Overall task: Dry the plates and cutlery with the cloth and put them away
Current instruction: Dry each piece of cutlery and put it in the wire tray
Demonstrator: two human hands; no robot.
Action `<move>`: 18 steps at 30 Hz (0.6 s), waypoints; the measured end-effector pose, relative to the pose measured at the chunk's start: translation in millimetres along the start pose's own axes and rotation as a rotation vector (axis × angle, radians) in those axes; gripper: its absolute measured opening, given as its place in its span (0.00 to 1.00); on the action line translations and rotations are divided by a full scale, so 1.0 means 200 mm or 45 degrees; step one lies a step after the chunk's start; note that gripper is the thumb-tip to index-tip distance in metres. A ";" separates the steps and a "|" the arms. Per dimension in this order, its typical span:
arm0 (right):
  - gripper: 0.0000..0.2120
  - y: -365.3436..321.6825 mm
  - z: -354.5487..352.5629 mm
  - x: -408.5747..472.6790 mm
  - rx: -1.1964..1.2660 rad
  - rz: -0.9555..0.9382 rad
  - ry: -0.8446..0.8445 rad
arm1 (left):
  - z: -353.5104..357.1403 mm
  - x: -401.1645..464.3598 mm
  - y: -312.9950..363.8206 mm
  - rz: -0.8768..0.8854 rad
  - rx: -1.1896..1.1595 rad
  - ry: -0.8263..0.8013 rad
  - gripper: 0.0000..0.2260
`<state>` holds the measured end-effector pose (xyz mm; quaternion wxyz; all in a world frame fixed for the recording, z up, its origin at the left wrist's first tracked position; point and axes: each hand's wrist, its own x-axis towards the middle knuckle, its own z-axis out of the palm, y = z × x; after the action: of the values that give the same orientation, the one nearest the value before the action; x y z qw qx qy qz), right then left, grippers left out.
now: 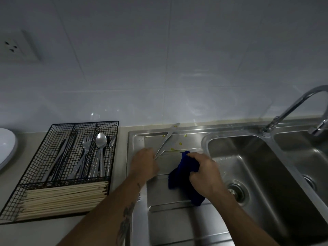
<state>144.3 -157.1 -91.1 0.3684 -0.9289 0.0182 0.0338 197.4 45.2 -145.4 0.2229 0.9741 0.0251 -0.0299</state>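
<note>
Head view — left hand (144,161) gripping knives (167,139)

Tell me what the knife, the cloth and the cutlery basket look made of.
Knife: polished metal, likely stainless steel, silvery with glints.
Cloth: soft dark-blue fabric, perhaps microfibre, matte and folding limply.
Cutlery basket: black-coated wire mesh, judging by its see-through grid.

The left hand (144,161) covers the knife (167,139) handle, so its grip is unclear. The white plate (6,146) is cut off at the left edge, the faucet (301,107) at the right. Cutlery tips in the basket (58,174) blur together.
</note>
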 end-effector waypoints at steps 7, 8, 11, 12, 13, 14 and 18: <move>0.30 0.05 -0.03 0.00 0.027 0.010 0.002 | 0.02 -0.03 0.02 0.008 0.093 -0.043 0.11; 0.30 0.05 -0.03 -0.01 0.035 0.019 0.009 | 0.01 -0.04 0.03 -0.011 0.087 -0.037 0.11; 0.31 0.04 -0.04 -0.06 0.049 0.013 0.029 | -0.03 -0.07 0.04 -0.024 0.049 -0.023 0.11; 0.31 0.02 -0.04 -0.07 0.048 0.010 0.035 | -0.05 -0.08 0.04 -0.002 0.038 -0.009 0.11; 0.31 0.01 -0.04 -0.09 0.045 0.003 0.052 | -0.07 -0.10 0.04 0.029 0.030 0.008 0.10; 0.32 -0.02 -0.04 -0.11 0.038 -0.010 0.082 | -0.10 -0.12 0.04 0.067 0.027 0.035 0.08; 0.33 -0.12 -0.03 -0.18 -0.027 -0.224 0.307 | -0.21 -0.21 0.00 0.286 0.068 0.160 0.04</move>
<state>111.0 -143.9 -66.9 0.3552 -0.9281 -0.0195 -0.1100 157.6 60.9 -105.3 0.1969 0.9763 -0.0709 0.0558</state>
